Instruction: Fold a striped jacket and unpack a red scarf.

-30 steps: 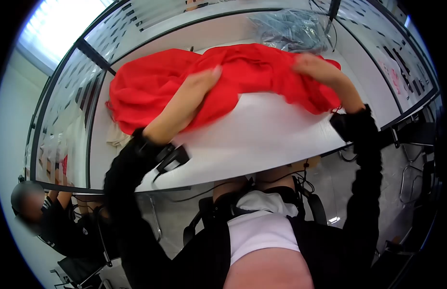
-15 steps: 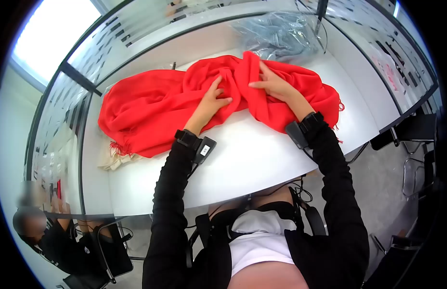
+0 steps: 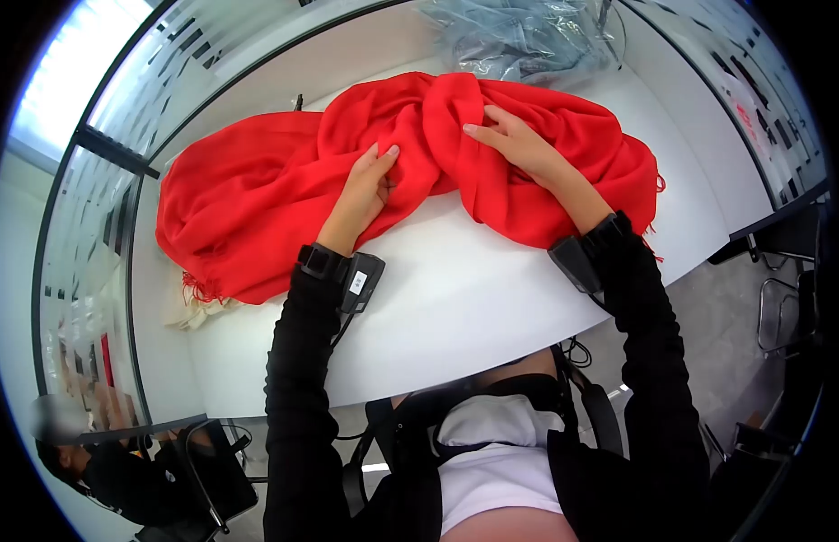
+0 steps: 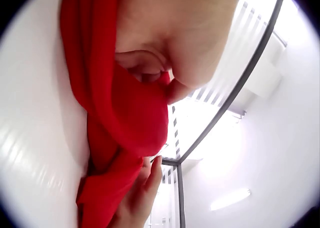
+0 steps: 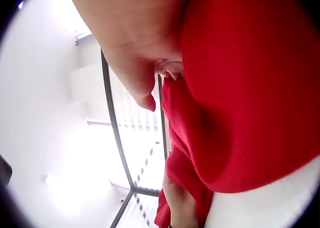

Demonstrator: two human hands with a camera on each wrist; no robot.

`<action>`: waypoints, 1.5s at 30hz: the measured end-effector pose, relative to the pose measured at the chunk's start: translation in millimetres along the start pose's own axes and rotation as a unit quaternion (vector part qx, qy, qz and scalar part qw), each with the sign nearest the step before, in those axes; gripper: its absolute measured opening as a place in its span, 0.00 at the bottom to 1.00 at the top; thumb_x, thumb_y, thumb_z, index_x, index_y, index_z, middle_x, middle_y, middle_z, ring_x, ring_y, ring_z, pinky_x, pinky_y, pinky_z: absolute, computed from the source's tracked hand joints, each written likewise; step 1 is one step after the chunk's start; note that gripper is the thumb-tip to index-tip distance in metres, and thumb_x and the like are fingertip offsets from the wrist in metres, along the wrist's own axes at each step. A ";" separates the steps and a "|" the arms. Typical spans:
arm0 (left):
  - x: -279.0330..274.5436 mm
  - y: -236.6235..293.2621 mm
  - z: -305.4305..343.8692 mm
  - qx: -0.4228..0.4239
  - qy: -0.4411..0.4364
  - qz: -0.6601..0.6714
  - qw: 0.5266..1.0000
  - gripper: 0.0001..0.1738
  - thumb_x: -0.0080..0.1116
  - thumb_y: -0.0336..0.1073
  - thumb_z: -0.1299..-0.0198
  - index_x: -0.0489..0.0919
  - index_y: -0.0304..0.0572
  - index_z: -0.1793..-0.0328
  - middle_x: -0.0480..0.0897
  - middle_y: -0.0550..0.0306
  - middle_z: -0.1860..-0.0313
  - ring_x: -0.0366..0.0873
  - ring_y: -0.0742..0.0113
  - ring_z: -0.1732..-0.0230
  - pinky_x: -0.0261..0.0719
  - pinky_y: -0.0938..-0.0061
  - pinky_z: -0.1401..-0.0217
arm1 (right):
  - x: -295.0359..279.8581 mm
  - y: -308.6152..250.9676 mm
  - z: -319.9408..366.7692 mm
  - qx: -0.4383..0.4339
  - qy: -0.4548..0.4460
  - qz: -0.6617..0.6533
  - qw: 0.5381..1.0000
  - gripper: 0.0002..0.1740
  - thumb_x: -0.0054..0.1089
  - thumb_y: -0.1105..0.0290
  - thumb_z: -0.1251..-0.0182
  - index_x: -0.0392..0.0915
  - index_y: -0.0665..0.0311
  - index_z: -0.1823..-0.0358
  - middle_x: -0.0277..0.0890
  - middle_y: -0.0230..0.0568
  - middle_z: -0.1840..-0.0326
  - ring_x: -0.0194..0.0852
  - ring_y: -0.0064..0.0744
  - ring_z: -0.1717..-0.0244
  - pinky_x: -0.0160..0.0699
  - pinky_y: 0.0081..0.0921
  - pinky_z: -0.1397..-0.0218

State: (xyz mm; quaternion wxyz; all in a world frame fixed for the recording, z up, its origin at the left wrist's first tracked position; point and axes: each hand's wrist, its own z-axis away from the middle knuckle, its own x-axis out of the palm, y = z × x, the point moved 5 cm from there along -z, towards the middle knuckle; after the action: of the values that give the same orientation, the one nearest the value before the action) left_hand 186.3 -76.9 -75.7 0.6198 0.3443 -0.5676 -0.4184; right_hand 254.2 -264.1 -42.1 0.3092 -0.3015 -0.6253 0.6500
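One red cloth (image 3: 248, 185) lies bunched on table (image 3: 437, 307); L hand (image 3: 358, 199) grips folds left of its middle, R hand (image 3: 526, 152) right, so both sides prob. controlled.

Red cloth (image 3: 243, 203) partly hides the left fingers (image 4: 138, 62).

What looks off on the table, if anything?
Nothing visibly spilled or damaged. Mild oddity: cream cloth crumpled, poking out by the red cloth's left end, maybe stray. The red cloth is bunched, but left hand and right hand are on it.
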 end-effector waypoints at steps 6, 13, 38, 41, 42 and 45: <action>12.8 3.9 5.4 0.029 -0.049 -0.014 0.998 0.27 0.53 0.31 0.41 0.57 0.40 0.37 0.75 0.52 0.50 0.74 0.67 0.50 0.69 0.75 0.44 | -10.2 -6.6 3.3 -0.107 0.125 0.108 0.980 0.24 0.59 0.63 0.41 0.68 0.66 0.46 0.72 0.41 0.52 0.71 0.23 0.54 0.71 0.19 0.54; 19.9 5.5 7.9 0.042 -0.097 -0.066 0.992 0.36 0.54 0.24 0.45 0.49 0.41 0.34 0.74 0.46 0.48 0.71 0.64 0.44 0.68 0.72 0.41 | -0.7 -20.1 12.8 -0.151 0.044 0.212 0.965 0.10 0.61 0.67 0.43 0.81 0.67 0.67 0.72 0.26 0.80 0.64 0.13 0.75 0.62 0.12 0.70; 36.2 38.3 22.4 0.146 0.062 -0.334 0.929 0.22 0.64 0.26 0.53 0.69 0.37 0.51 0.79 0.59 0.74 0.78 0.76 0.68 0.78 0.80 0.59 | 26.8 -24.9 24.7 -0.204 0.022 0.131 0.970 0.05 0.54 0.73 0.41 0.69 0.67 0.69 0.73 0.33 0.71 0.72 0.18 0.69 0.72 0.15 0.64; 49.3 35.3 27.0 0.131 0.049 -0.305 0.942 0.16 0.60 0.25 0.49 0.71 0.37 0.54 0.79 0.60 0.75 0.78 0.77 0.68 0.79 0.80 0.62 | 31.3 -20.8 24.9 -0.201 -0.018 0.121 0.972 0.03 0.52 0.76 0.38 0.69 0.65 0.65 0.69 0.27 0.69 0.67 0.12 0.69 0.68 0.12 0.64; 52.5 34.3 28.1 0.124 0.046 -0.292 0.947 0.14 0.58 0.25 0.47 0.71 0.37 0.55 0.79 0.59 0.75 0.78 0.76 0.68 0.79 0.81 0.62 | 31.5 -20.0 25.1 -0.197 -0.024 0.125 0.972 0.03 0.52 0.76 0.38 0.69 0.66 0.65 0.69 0.27 0.69 0.68 0.13 0.68 0.68 0.12 0.63; 58.3 33.5 29.7 0.120 0.027 -0.266 0.956 0.11 0.54 0.23 0.45 0.71 0.35 0.56 0.79 0.57 0.74 0.79 0.74 0.66 0.80 0.81 0.63 | 32.3 -20.1 25.0 -0.192 -0.039 0.129 0.972 0.04 0.53 0.77 0.39 0.70 0.66 0.64 0.70 0.28 0.68 0.69 0.14 0.66 0.70 0.13 0.61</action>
State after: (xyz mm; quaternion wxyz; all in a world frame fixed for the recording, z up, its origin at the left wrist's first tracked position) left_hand 161.4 -114.6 -17.8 0.4553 0.5658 -0.4849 -0.4874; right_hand 215.0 -254.1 -21.3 0.1348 -0.4077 -0.7058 0.5635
